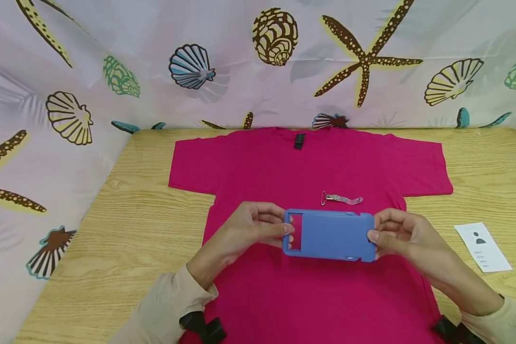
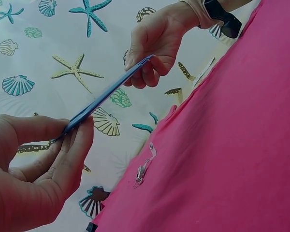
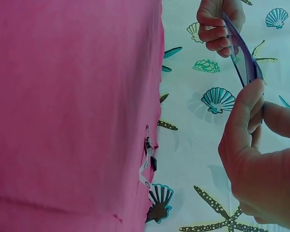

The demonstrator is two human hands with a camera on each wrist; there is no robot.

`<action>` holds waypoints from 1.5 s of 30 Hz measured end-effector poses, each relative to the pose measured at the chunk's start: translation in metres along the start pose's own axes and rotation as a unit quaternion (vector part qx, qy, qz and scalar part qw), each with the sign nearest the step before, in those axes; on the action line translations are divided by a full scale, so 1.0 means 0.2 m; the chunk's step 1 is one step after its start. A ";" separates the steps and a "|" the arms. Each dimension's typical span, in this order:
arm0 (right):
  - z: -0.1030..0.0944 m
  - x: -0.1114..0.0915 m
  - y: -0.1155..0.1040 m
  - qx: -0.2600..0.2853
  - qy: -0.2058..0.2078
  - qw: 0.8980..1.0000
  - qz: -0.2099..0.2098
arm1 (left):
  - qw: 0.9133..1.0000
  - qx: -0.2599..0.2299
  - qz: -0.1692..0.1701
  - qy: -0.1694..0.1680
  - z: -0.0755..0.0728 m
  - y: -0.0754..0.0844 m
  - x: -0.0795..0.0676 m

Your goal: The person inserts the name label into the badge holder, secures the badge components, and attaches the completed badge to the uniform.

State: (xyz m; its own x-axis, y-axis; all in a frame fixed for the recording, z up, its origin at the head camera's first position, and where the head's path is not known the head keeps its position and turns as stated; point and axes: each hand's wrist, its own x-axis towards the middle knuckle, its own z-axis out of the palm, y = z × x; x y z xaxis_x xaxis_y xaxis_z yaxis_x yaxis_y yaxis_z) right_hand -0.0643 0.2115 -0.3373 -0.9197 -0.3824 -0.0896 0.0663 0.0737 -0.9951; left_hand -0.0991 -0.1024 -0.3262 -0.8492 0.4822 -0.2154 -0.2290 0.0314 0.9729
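- Left hand (image 1: 251,229) and right hand (image 1: 402,235) pinched opposite ends of a blue holder (image 1: 337,236) above a pink shirt (image 1: 305,301).
- It had a see-through rectangular window; the hands hid bits of both ends.
- Beyond lay a clip (image 1: 341,198), details indistinct.

my bare left hand (image 1: 253,227) and right hand (image 1: 406,239), my creased beige left sleeve (image 1: 167,306) and right sleeve (image 1: 509,319), my blocky black left wristband (image 1: 193,321), black right wristband (image 1: 446,328)

From the head, we look forward and down over the shirt (image 1: 258,177). Our wrist views are closer, tipped sideways, and both see the case (image 2: 101,99) and clip (image 2: 140,172).
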 end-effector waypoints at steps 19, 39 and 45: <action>-0.01 0.00 0.00 -0.010 0.005 1.000 0.007 | 1.000 -0.003 -0.003 0.005 0.00 0.00 0.00; -0.02 0.00 0.01 0.003 0.000 1.000 -0.006 | 1.000 -0.005 -0.002 0.000 -0.01 0.01 0.01; -0.03 0.01 0.01 -0.001 0.003 1.000 -0.005 | 1.000 -0.008 0.000 -0.001 -0.01 0.01 0.01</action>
State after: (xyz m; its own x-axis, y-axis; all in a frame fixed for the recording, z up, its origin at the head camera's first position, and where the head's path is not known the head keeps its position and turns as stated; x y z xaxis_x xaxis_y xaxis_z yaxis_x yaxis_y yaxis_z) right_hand -0.0673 0.2162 -0.3395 -0.9227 -0.3772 -0.0798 0.0568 0.0719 -0.9958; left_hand -0.1012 -0.1036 -0.3254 -0.8486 0.4831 -0.2157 -0.2366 0.0182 0.9714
